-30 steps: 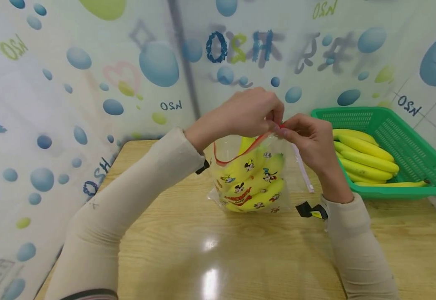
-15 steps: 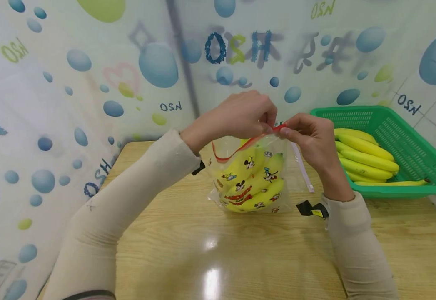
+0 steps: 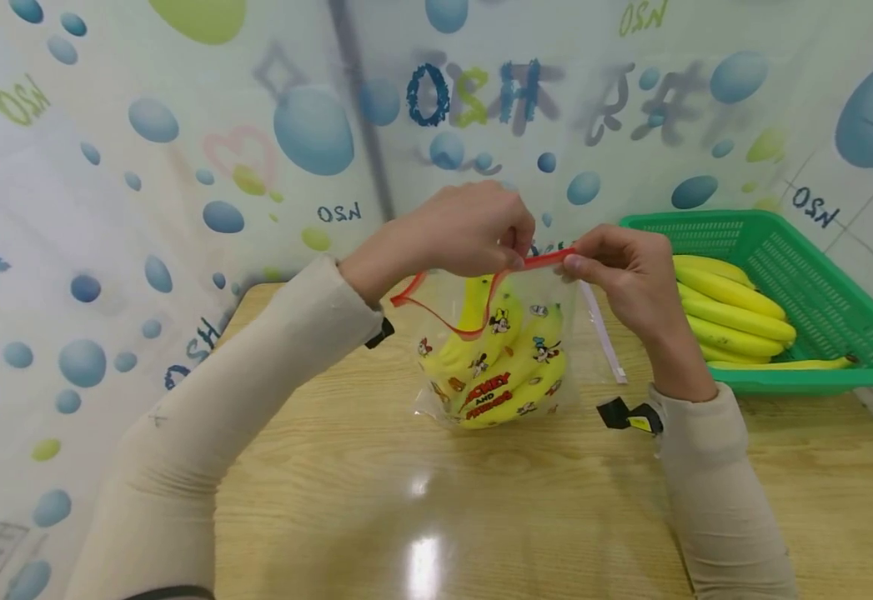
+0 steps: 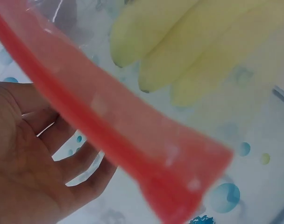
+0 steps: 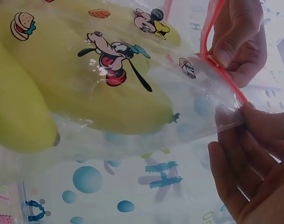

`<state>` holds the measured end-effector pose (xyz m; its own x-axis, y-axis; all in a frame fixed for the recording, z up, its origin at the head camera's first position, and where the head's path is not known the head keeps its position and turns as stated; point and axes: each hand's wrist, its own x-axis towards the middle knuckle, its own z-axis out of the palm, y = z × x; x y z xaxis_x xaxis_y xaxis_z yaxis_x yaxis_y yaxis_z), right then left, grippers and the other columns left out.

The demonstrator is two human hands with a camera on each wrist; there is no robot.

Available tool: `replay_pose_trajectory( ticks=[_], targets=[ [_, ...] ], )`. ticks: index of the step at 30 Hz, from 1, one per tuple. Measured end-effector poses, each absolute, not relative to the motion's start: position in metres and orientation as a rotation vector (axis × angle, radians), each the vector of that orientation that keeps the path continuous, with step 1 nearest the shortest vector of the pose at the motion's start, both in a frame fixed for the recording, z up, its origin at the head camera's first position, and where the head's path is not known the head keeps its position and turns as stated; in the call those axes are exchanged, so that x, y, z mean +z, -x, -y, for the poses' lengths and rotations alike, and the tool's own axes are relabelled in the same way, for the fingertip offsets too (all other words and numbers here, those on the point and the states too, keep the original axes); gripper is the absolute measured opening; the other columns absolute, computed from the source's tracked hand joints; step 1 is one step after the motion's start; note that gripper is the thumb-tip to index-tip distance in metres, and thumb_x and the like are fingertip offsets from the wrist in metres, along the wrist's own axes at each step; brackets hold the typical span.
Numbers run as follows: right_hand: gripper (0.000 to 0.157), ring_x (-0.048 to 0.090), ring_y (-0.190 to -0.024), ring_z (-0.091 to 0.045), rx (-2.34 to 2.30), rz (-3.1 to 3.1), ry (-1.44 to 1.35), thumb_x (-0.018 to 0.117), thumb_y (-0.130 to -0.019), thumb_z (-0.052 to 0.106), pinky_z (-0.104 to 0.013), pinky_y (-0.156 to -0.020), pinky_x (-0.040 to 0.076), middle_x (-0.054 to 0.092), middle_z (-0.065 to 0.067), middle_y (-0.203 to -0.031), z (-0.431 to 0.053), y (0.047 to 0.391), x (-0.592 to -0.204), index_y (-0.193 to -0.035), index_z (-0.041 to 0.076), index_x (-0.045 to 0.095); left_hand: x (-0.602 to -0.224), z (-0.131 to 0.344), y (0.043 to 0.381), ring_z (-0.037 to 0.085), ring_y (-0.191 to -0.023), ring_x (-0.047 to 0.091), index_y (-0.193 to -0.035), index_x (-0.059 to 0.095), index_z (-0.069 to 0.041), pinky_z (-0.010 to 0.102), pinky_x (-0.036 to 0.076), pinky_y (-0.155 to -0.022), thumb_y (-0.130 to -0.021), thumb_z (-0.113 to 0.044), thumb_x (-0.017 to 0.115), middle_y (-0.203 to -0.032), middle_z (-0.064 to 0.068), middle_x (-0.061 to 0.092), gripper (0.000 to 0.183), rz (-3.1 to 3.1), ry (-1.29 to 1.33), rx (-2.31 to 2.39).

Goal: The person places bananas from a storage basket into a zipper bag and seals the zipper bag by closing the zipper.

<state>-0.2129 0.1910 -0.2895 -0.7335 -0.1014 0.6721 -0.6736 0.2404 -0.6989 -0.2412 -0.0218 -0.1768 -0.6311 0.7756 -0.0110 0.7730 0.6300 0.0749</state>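
A clear zip bag point(image 3: 511, 367) with cartoon prints and a red seal strip stands on the table, bananas point(image 3: 474, 308) inside it. My right hand point(image 3: 634, 283) pinches the right end of the red strip between thumb and fingers. Further left along the strip, my left hand point(image 3: 474, 229) pinches it from above. Left of that hand the bag's mouth gapes; between the hands the strip runs straight. In the right wrist view, the left hand point(image 5: 240, 42) grips the strip near a small slider. The red strip point(image 4: 118, 144) crosses close in front of the left wrist camera.
A green basket point(image 3: 819, 379) with several bananas point(image 3: 736, 312) stands at the right. Another clear bag with a white zip strip point(image 3: 604, 342) lies flat behind the right hand. The wooden table point(image 3: 376, 500) extends in front, and a patterned sheet point(image 3: 316, 133) hangs behind.
My left hand has slid left along the red strip, away from the right hand, leaving a longer straight stretch between them. The bag's left part has shifted left. My right hand has stayed nearly still.
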Motion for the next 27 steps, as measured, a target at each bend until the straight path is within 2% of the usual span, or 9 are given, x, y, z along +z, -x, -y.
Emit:
replay_pose_trajectory(
  ticks=[5,8,11,14,19,27],
  targets=[
    [0.006,0.073,-0.067,-0.004,1.538,2.025,-0.741,0.067,-0.091,-0.013,-0.017,-0.074,0.059,0.075,0.016,-0.078,-0.193,0.213,-0.288,-0.085,-0.013,0.07,-0.178,0.023,0.243,0.015,-0.076,0.061,-0.095,0.077,-0.016,0.03,0.05,-0.064,-0.098,-0.02,0.069,-0.089,-0.003,0.071,0.009,-2.778,-1.339,0.137],
    [0.002,0.072,-0.068,-0.005,1.535,2.02,-0.79,0.068,-0.091,-0.012,-0.017,-0.072,0.058,0.075,0.012,-0.081,-0.194,0.213,-0.29,-0.09,-0.012,0.07,-0.179,0.024,0.244,0.015,-0.078,0.063,-0.096,0.077,-0.013,0.03,0.052,-0.069,-0.098,-0.017,0.069,-0.091,-0.002,0.073,0.01,-2.756,-1.354,0.199],
    [0.011,0.069,-0.068,-0.005,1.476,2.049,-0.824,0.071,-0.09,-0.008,-0.017,-0.067,0.055,0.075,0.007,-0.085,-0.191,0.213,-0.292,-0.101,-0.006,0.074,-0.182,0.025,0.245,0.015,-0.084,0.067,-0.099,0.079,-0.011,0.029,0.055,-0.078,-0.099,-0.015,0.069,-0.094,0.0,0.077,0.012,-2.711,-1.377,0.28],
    [0.016,0.068,-0.068,-0.002,1.341,2.081,-0.831,0.076,-0.089,-0.002,-0.016,-0.064,0.053,0.077,-0.002,-0.087,-0.184,0.214,-0.294,-0.105,0.0,0.078,-0.185,0.025,0.247,0.012,-0.085,0.07,-0.102,0.081,-0.01,0.028,0.056,-0.081,-0.099,-0.015,0.069,-0.095,0.001,0.079,0.014,-2.675,-1.401,0.347],
    [0.007,0.065,-0.07,0.007,1.2,2.038,-0.794,0.079,-0.085,-0.003,-0.011,-0.068,0.053,0.078,-0.015,-0.084,-0.175,0.214,-0.293,-0.092,-0.002,0.08,-0.189,0.024,0.249,0.009,-0.08,0.07,-0.101,0.082,-0.012,0.025,0.056,-0.077,-0.097,-0.02,0.071,-0.091,-0.001,0.079,0.014,-2.688,-1.429,0.378],
    [0.007,0.064,-0.066,0.009,1.213,1.988,-0.758,0.079,-0.082,-0.009,-0.011,-0.066,0.053,0.076,-0.017,-0.076,-0.173,0.211,-0.292,-0.084,-0.002,0.079,-0.188,0.023,0.25,0.011,-0.08,0.07,-0.097,0.082,-0.011,0.025,0.055,-0.075,-0.097,-0.018,0.07,-0.09,-0.001,0.079,0.014,-2.663,-1.46,0.374]
  ],
)
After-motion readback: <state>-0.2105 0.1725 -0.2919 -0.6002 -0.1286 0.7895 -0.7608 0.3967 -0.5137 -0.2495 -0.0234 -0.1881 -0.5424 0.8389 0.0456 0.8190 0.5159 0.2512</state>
